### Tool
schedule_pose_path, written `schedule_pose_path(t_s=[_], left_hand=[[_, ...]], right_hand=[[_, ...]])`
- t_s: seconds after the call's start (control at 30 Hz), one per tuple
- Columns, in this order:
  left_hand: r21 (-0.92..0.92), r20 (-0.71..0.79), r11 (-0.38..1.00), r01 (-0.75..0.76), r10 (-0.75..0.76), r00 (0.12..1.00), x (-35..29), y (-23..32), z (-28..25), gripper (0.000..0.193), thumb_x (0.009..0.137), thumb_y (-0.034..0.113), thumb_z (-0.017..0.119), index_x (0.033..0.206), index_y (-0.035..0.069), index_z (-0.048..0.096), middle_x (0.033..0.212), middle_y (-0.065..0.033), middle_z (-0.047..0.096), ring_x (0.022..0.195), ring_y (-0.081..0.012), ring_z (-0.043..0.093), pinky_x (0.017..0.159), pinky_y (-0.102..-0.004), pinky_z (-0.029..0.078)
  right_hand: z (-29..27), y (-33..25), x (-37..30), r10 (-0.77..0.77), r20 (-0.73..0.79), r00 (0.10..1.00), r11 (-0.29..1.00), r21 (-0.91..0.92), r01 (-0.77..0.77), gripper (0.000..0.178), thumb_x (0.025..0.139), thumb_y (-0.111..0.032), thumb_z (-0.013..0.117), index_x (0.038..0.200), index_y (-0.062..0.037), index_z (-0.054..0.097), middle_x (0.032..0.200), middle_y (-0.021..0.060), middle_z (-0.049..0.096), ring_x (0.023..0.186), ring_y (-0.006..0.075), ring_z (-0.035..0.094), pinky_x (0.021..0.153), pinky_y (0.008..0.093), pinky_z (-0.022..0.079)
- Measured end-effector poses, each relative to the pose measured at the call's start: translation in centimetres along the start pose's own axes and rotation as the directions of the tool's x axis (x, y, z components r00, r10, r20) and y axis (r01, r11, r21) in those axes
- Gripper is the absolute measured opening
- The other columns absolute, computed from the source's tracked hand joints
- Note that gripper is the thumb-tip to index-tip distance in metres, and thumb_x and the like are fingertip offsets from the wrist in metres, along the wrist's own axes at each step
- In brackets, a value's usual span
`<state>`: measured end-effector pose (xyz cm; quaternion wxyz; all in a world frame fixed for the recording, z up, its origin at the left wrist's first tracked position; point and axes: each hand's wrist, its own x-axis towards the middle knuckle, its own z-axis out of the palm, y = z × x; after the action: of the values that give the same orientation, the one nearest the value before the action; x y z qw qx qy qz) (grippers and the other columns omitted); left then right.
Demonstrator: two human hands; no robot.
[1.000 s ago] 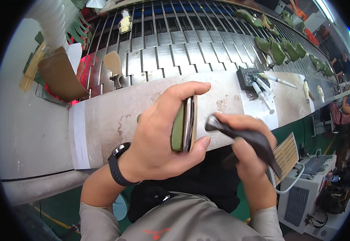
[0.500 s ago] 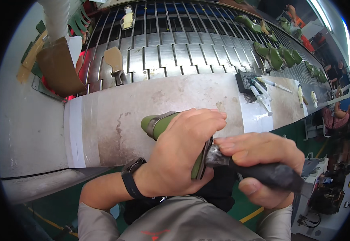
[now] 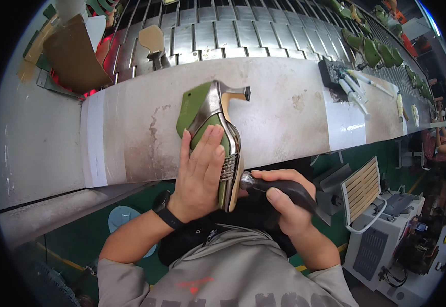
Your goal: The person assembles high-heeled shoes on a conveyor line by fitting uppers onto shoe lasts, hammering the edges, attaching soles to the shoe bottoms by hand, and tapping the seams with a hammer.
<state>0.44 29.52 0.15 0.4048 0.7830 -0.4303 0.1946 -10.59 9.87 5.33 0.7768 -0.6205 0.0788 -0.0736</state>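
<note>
A high-heeled shoe point(image 3: 214, 118) on a green last point(image 3: 194, 105) extends from the workbench's near edge, heel away from me and toe towards me. It has metallic grey straps and a glittering band point(image 3: 228, 168). My left hand point(image 3: 196, 181) holds it from the left, fingers laid along the upper; the thumb is hidden. On the right, my right hand point(image 3: 292, 199) is closed round a dark hammer point(image 3: 279, 188) with a rounded, shiny metal face. That face is against or very close to the sole's edge near the toe; contact is hard to tell.
Beyond the workbench point(image 3: 284, 112) runs a slatted metal conveyor point(image 3: 202, 38), carrying a tan sole with a heel point(image 3: 152, 43) and several green shoes on lasts point(image 3: 370, 51). A black block point(image 3: 331, 74) with syringes point(image 3: 353, 94) sits at right. Below are a blue stool point(image 3: 123, 220) and a machine point(image 3: 379, 240).
The shoe has turned, so its heel now shows at the far end and its sole edge faces right. My right hand and the hammer have moved left and lower. The view has shifted.
</note>
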Motion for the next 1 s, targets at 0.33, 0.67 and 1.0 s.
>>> schedule_pose_path(t_s=[0.33,0.67,1.0], left_hand=[[0.182,0.024,0.981,-0.069,0.065,0.998,-1.9,-1.2,0.8,0.072,0.098,0.031,0.075,0.153,0.002,0.039,0.156,-0.0296,0.049,0.144,-0.0462,0.052,0.120,-0.0726,0.028],[0.219,0.239,0.965,-0.144,0.090,0.967,-3.0,-1.6,-1.2,0.101,0.091,0.035,0.084,0.161,-0.003,0.022,0.160,-0.0376,0.036,0.148,-0.0535,0.041,0.118,-0.0771,0.027],[0.152,0.193,0.982,-0.114,0.084,0.978,-2.7,-2.2,-1.2,0.072,0.099,0.017,0.067,0.162,0.008,0.033,0.158,-0.0261,0.047,0.148,-0.0436,0.048,0.121,-0.0744,0.026]], right_hand=[[-0.8,4.3,1.1,0.030,-0.026,0.999,0.974,0.225,-0.023,0.031,0.096,-0.007,0.066,0.121,0.0114,0.066,0.123,0.0277,0.073,0.112,0.0292,0.073,0.102,0.0420,0.059],[-0.9,3.3,1.3,0.239,-0.141,0.961,0.930,0.318,-0.184,0.035,0.096,-0.010,0.067,0.122,0.0127,0.065,0.122,0.0302,0.072,0.112,0.0334,0.073,0.099,0.0447,0.062],[-3.9,3.5,-0.6,0.658,0.473,0.586,0.559,0.215,-0.801,0.046,0.111,-0.035,0.054,0.111,0.0071,0.072,0.097,0.0179,0.077,0.082,0.0246,0.075,0.077,0.0374,0.060]])
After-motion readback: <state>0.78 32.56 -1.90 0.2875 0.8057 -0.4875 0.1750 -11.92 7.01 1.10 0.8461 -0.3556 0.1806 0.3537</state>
